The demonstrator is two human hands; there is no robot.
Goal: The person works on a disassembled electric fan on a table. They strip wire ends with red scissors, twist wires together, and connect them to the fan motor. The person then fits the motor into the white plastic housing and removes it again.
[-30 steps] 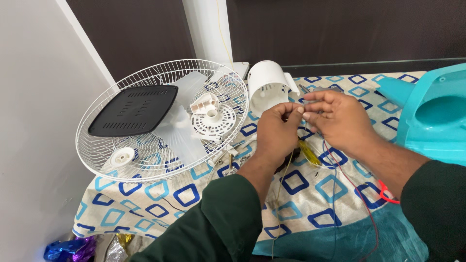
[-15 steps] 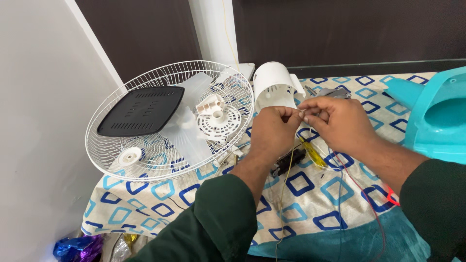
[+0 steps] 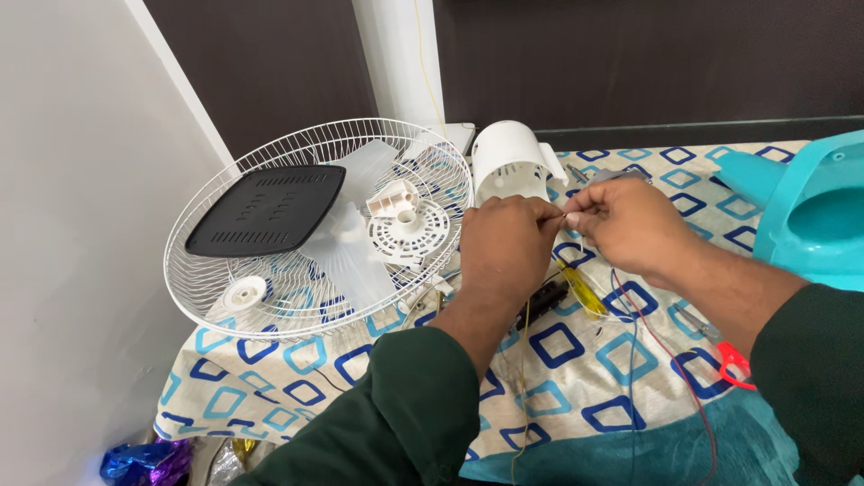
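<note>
My left hand [image 3: 504, 247] and my right hand [image 3: 630, 225] meet above the patterned cloth, fingertips pinched together on thin wires [image 3: 569, 216] between them. More thin wires, red and yellow [image 3: 661, 346], trail down from the hands toward me. Just behind the hands stands a white fan motor housing [image 3: 508, 162]. Under the hands lie a yellow-handled screwdriver [image 3: 580, 292] and a small black part [image 3: 543, 301].
A white wire fan guard [image 3: 225, 301] lies at the left with a clear fan blade [image 3: 346, 252], a black plate [image 3: 265, 209] and white plastic parts in it. A turquoise plastic body [image 3: 810, 216] sits at the right. A white wall runs along the left; shiny wrappers [image 3: 139, 461] lie below.
Both hands stay together on the wires with small finger movements. The camera view has shifted slightly, so everything sits a little further right in the frame.
</note>
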